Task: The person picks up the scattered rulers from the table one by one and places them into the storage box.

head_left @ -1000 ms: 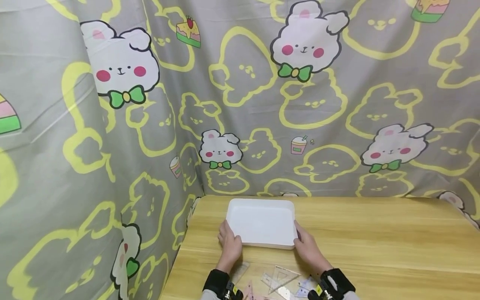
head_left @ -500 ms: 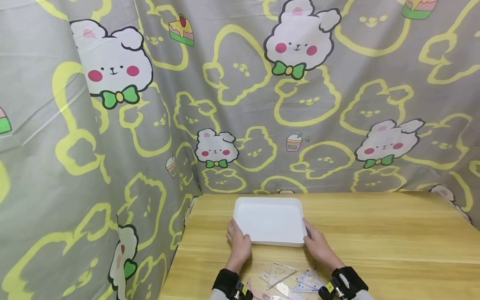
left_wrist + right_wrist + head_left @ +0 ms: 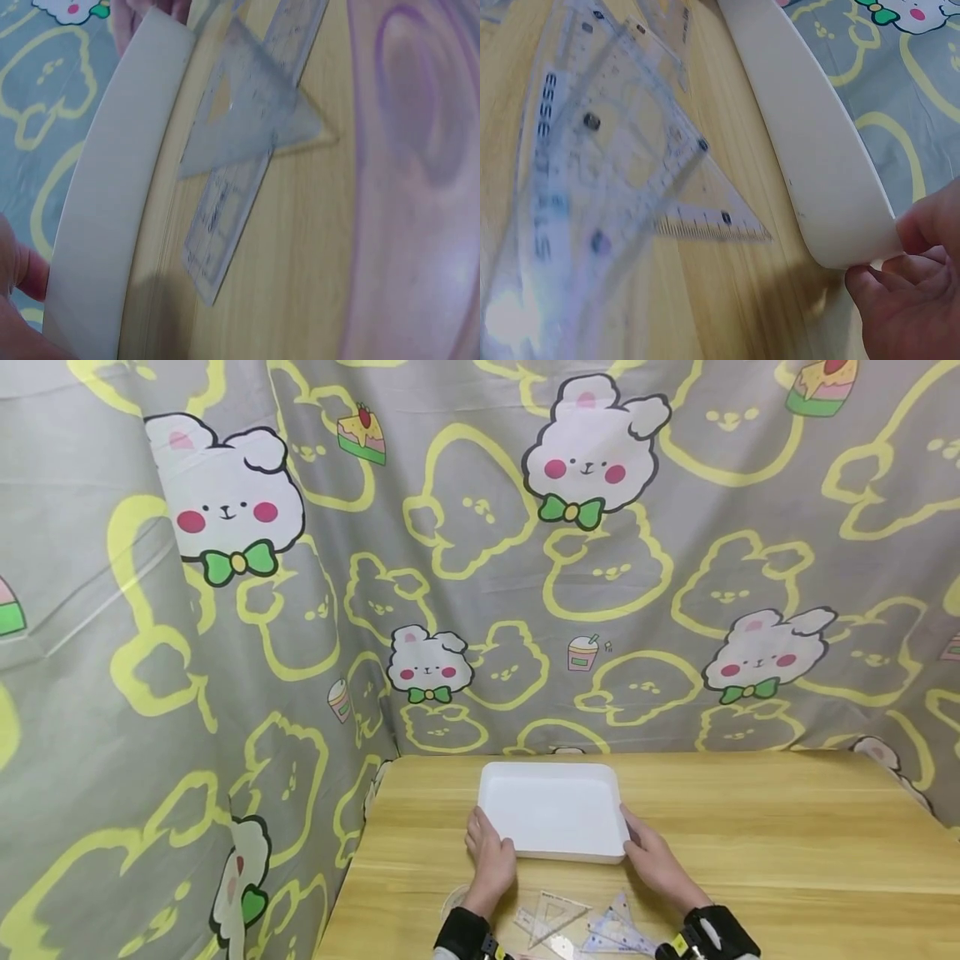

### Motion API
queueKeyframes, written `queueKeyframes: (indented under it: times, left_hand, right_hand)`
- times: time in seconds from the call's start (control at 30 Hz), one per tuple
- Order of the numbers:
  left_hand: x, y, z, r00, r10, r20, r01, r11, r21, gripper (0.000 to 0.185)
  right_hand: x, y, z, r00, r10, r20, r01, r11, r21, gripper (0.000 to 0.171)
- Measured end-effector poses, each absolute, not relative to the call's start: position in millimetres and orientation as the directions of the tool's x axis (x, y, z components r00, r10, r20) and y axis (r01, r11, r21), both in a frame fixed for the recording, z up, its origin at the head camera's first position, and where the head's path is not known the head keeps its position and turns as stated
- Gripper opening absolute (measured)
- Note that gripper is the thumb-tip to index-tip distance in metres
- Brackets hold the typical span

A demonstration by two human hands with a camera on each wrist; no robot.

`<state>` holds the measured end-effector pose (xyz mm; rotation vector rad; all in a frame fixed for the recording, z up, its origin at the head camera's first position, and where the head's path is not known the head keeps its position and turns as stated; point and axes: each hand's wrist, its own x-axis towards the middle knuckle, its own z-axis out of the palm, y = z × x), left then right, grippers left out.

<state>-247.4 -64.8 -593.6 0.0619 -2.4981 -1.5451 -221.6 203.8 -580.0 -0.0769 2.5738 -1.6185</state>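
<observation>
A shallow white rectangular tray point(image 3: 553, 814) is held between both hands over the wooden table, its inside bare. My left hand point(image 3: 491, 860) grips its left side near the front corner, thumb at the rim. On the opposite side my right hand point(image 3: 660, 864) grips the right edge; in the right wrist view its fingers point(image 3: 922, 292) curl round the tray's corner. Nearer to me lie clear drawing tools: a triangular set square point(image 3: 557, 917) over a straight ruler point(image 3: 229, 217), and bluish set squares point(image 3: 617, 931) by the right wrist.
The wooden table point(image 3: 787, 827) runs to a patterned curtain point(image 3: 480, 568) at the back and left. A rounded clear tool point(image 3: 452, 900) is partly hidden beside the left wrist. A pinkish transparent piece point(image 3: 420, 225) fills the right of the left wrist view.
Both hands and the tray have shifted rightward in the head view, with the hands' hold unchanged. The head view itself has also moved slightly. More of the bluish set squares shows.
</observation>
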Motion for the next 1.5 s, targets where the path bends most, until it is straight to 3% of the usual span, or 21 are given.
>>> queueKeyframes:
  times: [0.8, 1.0, 1.1, 1.2, 1.33, 1.5]
  left_hand:
    - [-241, -56, -588, -0.999, 0.033, -0.037, -0.015, 0.507, 0.862, 0.082]
    - [-235, -65, -567, -0.997, 0.069, 0.03, 0.067, 0.617, 0.784, 0.095]
    - [-230, -71, -556, -0.985, 0.1, 0.141, 0.17, 0.698, 0.695, 0.097]
    - [-219, -76, -547, -0.967, 0.145, 0.21, 0.246, 0.741, 0.624, 0.089]
    - [-201, -78, -545, -0.956, 0.232, 0.179, 0.293, 0.76, 0.58, 0.066]
    - [-180, -77, -561, -0.914, 0.404, 0.044, 0.367, 0.775, 0.515, 0.059]
  right_hand:
    - [-217, 225, -584, -0.994, -0.077, -0.078, 0.036, 0.441, -0.897, 0.062]
    - [-210, 221, -566, -0.991, -0.01, 0.135, -0.121, 0.519, -0.846, 0.073]
    - [-204, 209, -550, -0.936, -0.014, 0.352, -0.291, 0.593, -0.751, 0.071]
    - [-192, 191, -544, -0.863, -0.054, 0.503, -0.403, 0.674, -0.619, 0.056]
    - [-177, 167, -548, -0.873, -0.168, 0.459, -0.431, 0.706, -0.562, 0.039]
    - [-166, 146, -565, -0.875, -0.361, 0.321, -0.482, 0.702, -0.524, 0.043]
